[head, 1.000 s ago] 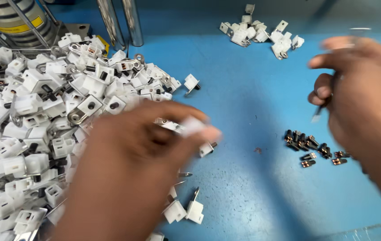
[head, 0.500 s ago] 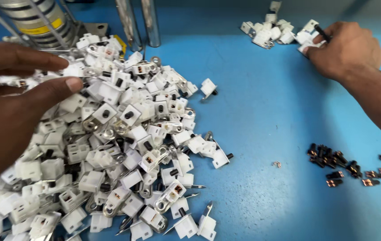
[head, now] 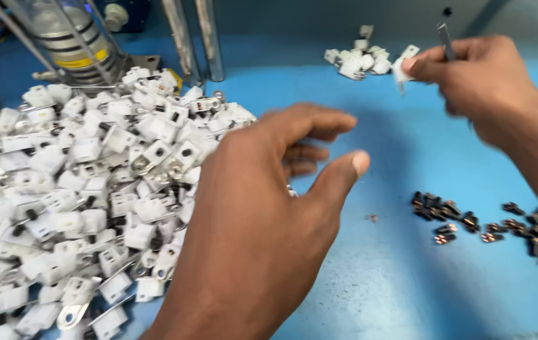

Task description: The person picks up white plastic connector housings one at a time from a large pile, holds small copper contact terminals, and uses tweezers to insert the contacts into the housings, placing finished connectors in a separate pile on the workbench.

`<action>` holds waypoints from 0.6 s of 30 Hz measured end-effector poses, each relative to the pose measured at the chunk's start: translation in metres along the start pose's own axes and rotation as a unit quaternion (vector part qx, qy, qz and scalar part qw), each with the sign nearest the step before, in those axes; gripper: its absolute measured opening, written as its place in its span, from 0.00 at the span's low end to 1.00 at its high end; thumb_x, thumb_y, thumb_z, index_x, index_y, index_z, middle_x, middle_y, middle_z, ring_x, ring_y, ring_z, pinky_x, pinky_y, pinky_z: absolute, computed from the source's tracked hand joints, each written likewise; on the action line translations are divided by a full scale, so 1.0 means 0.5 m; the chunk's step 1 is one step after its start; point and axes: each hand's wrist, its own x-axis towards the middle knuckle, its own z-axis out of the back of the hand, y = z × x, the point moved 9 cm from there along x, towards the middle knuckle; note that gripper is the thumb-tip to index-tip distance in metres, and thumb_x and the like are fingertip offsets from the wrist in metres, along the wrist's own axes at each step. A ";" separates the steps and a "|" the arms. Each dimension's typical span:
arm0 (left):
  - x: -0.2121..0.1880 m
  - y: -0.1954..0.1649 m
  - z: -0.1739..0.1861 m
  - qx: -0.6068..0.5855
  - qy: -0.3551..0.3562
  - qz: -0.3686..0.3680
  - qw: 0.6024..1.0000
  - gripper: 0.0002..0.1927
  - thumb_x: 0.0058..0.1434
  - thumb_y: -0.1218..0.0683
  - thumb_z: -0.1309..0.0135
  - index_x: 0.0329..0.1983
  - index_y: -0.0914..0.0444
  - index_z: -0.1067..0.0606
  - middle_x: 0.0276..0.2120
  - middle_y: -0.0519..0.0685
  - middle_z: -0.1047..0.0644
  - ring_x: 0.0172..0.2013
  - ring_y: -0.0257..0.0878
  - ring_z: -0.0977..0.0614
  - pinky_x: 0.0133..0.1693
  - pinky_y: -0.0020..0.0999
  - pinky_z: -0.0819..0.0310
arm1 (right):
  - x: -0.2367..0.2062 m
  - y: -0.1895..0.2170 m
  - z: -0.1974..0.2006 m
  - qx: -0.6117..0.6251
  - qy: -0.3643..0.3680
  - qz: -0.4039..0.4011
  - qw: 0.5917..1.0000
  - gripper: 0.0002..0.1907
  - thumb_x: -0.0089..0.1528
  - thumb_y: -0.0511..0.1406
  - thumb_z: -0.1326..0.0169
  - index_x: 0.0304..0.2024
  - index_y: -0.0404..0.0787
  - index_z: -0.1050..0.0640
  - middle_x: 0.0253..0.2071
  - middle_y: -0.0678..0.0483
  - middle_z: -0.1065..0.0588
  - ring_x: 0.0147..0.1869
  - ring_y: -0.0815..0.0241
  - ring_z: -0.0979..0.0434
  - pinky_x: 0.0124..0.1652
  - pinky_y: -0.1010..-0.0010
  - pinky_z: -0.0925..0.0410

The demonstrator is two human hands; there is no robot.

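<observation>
My left hand (head: pixel 262 233) hovers open in the middle, fingers spread, over the right edge of a big heap of small white plastic connectors with metal tabs (head: pixel 80 189). It holds nothing. My right hand (head: pixel 476 82) is raised at the upper right, shut on one white connector (head: pixel 402 66) pinched at its fingertips. A thin dark metal tool (head: pixel 445 34) also sticks up out of that hand. Just left of the right hand lies a small pile of the same white connectors (head: pixel 357 60).
The worktop is a blue mat (head: pixel 395 157). Several small dark screws with coppery ends (head: pixel 451 217) are scattered at the right. Two metal posts (head: pixel 199 38) and a clear cylinder with a yellow band (head: pixel 73 38) stand at the back left.
My left hand has swung from the left side of the heap to the middle and opened. My right hand has lifted away from the small pile with a white connector.
</observation>
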 end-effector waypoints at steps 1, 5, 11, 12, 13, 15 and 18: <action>-0.004 0.017 -0.022 -0.009 0.034 0.046 0.998 0.16 0.60 0.47 0.38 0.48 0.57 0.17 0.39 0.44 0.14 0.42 0.35 0.16 0.45 0.34 0.23 | -0.058 0.013 0.009 0.064 0.026 -0.026 0.997 0.10 0.64 0.39 0.38 0.43 0.40 0.15 0.31 0.58 0.24 0.27 0.68 0.38 0.26 0.68 0.44; -0.065 0.099 -0.103 -0.038 0.181 0.234 0.954 0.19 0.57 0.43 0.36 0.46 0.59 0.16 0.36 0.46 0.15 0.40 0.35 0.15 0.43 0.35 0.19 | -0.302 0.028 -0.001 0.004 0.141 -0.139 0.980 0.12 0.60 0.40 0.34 0.44 0.43 0.15 0.26 0.51 0.26 0.26 0.65 0.39 0.28 0.66 0.40; -0.142 0.136 -0.166 -0.162 0.297 0.292 0.895 0.21 0.53 0.50 0.30 0.44 0.68 0.19 0.30 0.53 0.15 0.32 0.37 0.15 0.38 0.32 0.15 | -0.422 -0.027 0.034 -0.164 0.140 -0.257 0.942 0.14 0.60 0.43 0.35 0.46 0.49 0.13 0.32 0.53 0.17 0.30 0.63 0.24 0.39 0.68 0.28; -0.150 0.137 -0.167 -0.158 0.304 0.288 0.894 0.20 0.54 0.50 0.30 0.44 0.67 0.19 0.30 0.52 0.16 0.32 0.36 0.16 0.37 0.32 0.15 | -0.418 -0.034 0.046 -0.230 0.125 -0.247 0.933 0.14 0.60 0.43 0.35 0.47 0.50 0.13 0.35 0.55 0.17 0.32 0.62 0.21 0.39 0.67 0.27; -0.156 0.136 -0.167 -0.165 0.310 0.285 0.892 0.20 0.54 0.50 0.30 0.46 0.66 0.18 0.30 0.53 0.16 0.33 0.36 0.16 0.37 0.33 0.15 | -0.408 -0.033 0.053 -0.301 0.116 -0.211 0.923 0.16 0.60 0.44 0.36 0.50 0.52 0.14 0.36 0.57 0.17 0.32 0.58 0.21 0.38 0.66 0.27; -0.161 0.132 -0.168 -0.176 0.320 0.276 0.889 0.20 0.56 0.51 0.31 0.49 0.63 0.16 0.31 0.53 0.16 0.34 0.37 0.16 0.38 0.35 0.16 | -0.386 -0.024 0.049 -0.369 0.108 -0.126 0.914 0.17 0.59 0.46 0.37 0.50 0.54 0.15 0.39 0.60 0.17 0.33 0.57 0.20 0.38 0.65 0.26; -0.161 0.131 -0.156 -0.164 0.329 0.273 0.889 0.18 0.54 0.50 0.32 0.45 0.65 0.16 0.32 0.52 0.13 0.35 0.35 0.11 0.41 0.33 0.15 | -0.369 -0.018 0.027 -0.396 0.124 -0.042 0.909 0.17 0.57 0.48 0.38 0.47 0.53 0.15 0.43 0.63 0.18 0.36 0.60 0.17 0.39 0.65 0.26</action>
